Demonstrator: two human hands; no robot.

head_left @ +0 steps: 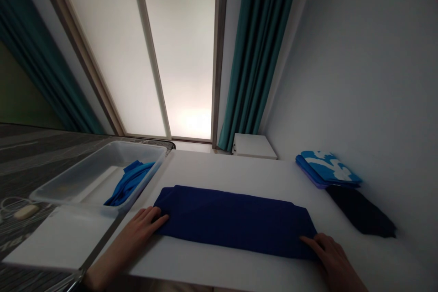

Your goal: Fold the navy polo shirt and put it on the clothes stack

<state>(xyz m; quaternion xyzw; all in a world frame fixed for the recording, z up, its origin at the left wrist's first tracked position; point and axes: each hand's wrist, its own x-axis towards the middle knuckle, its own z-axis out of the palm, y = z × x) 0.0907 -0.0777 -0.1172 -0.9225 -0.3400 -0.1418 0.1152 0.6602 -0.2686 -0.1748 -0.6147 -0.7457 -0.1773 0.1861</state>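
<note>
A dark blue garment (232, 221), folded into a long flat strip, lies across the white table (191, 264). Whether it is a shirt or trousers cannot be made out. At its left end, my left hand (145, 226) grips the edge, thumb on top and fingers curled at the side. My right hand (328, 253) holds the lower right corner, its thumb lying on the cloth and its other fingers partly hidden beyond the edge.
Left of the table stands a clear plastic bin (85, 155) with blue clothing (132, 182) inside. By the right wall lie a stack of folded blue clothes (325, 166) and a black folded cloth (362, 212). A white cabinet (255, 146) stands beyond the table.
</note>
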